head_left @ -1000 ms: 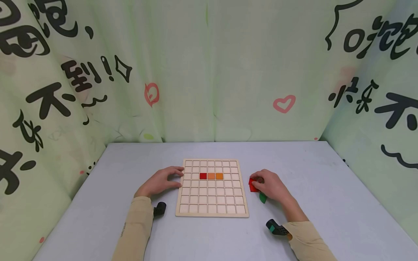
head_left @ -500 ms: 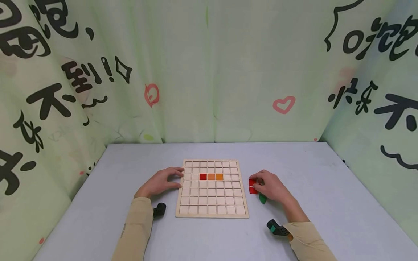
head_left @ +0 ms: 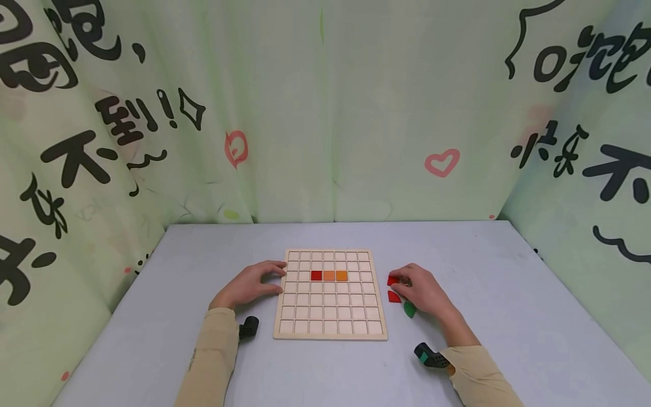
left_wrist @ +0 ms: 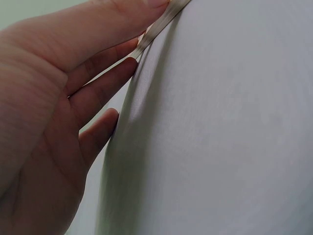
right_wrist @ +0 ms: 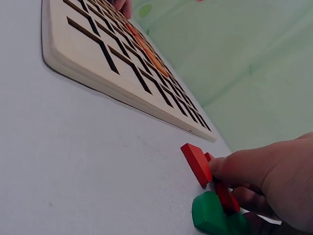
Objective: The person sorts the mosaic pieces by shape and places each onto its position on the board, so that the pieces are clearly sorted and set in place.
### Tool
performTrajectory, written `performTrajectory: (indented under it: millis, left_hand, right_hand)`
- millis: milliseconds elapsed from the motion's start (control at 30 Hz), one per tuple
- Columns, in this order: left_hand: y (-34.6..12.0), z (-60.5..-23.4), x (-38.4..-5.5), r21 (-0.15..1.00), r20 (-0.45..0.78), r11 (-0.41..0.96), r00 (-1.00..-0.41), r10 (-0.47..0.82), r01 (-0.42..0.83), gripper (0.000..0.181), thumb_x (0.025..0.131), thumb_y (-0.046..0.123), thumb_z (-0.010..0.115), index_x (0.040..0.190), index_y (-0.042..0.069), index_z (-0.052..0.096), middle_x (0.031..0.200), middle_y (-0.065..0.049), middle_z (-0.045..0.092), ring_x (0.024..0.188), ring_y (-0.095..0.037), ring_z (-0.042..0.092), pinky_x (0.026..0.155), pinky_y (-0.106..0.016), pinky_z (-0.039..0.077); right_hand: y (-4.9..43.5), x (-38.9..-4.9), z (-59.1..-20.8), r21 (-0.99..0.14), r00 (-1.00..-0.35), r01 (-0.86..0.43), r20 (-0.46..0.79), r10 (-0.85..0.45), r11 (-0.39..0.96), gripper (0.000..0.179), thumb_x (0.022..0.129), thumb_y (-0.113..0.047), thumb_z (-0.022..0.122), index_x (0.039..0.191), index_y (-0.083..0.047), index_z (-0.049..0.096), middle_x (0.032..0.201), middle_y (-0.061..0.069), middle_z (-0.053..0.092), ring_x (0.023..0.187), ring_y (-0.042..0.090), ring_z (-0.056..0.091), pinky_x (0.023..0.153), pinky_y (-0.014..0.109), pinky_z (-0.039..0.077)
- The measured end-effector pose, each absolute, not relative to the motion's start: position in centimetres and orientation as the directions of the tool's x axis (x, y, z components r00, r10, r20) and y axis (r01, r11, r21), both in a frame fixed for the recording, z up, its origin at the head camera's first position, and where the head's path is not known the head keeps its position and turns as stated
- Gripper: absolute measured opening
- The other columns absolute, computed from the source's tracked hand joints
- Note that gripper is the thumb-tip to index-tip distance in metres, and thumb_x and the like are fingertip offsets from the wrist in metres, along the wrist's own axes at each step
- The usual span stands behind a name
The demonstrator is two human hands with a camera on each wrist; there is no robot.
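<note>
A wooden grid board [head_left: 330,338] lies flat on the table. My left hand [head_left: 250,284] rests at its left side, thumb and fingertips touching the rim; the left wrist view shows these fingers [left_wrist: 101,90] extended along it. Right of the board, my right hand [head_left: 421,289] pinches a red block [head_left: 392,280] between thumb and fingers, low over the table. Another red block [head_left: 394,297], with one curved side, lies just nearer, apart from the pinched one. Beside it sits a green leaf-shaped block [head_left: 409,308], under the hand's near side. My fingers partly hide the pinched block.
In one row of the board sit a dark red tile [head_left: 316,276], an orange tile [head_left: 329,276] and a yellow-orange tile [head_left: 342,276]. The white table [head_left: 229,243] is bounded by a pale green curtain [head_left: 290,113] at the back and sides.
The two red blocks, close together a second ago, now stand apart: the pinched one has shifted slightly away from the near one. My left hand has stayed at the board's rim.
</note>
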State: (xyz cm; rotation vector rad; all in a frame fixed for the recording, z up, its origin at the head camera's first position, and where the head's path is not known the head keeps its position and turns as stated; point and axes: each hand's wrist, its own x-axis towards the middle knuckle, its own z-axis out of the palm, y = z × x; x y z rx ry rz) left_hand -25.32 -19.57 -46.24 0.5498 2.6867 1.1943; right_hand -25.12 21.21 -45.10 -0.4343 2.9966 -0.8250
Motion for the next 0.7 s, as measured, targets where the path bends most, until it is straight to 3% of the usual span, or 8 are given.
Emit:
performTrajectory:
  millis: [700]
  left_hand:
    - [-19.47,-45.97,-25.16,0.746,0.001,0.617,-0.927,0.376,0.251,0.034,0.083,0.020,0.079,0.115,0.012,0.068,0.144,0.000,0.052,0.139,-0.027,0.039,0.113,-0.046,0.033]
  right_hand:
    - [21.14,-25.23,-45.24,-0.578,-0.964,-0.267,0.167,-0.209,0.771,0.034,0.093,-0.012,0.067,0.125,0.000,0.065,0.115,0.017,0.059,0.101,0.031,0.060,0.083,0.042,0.057]
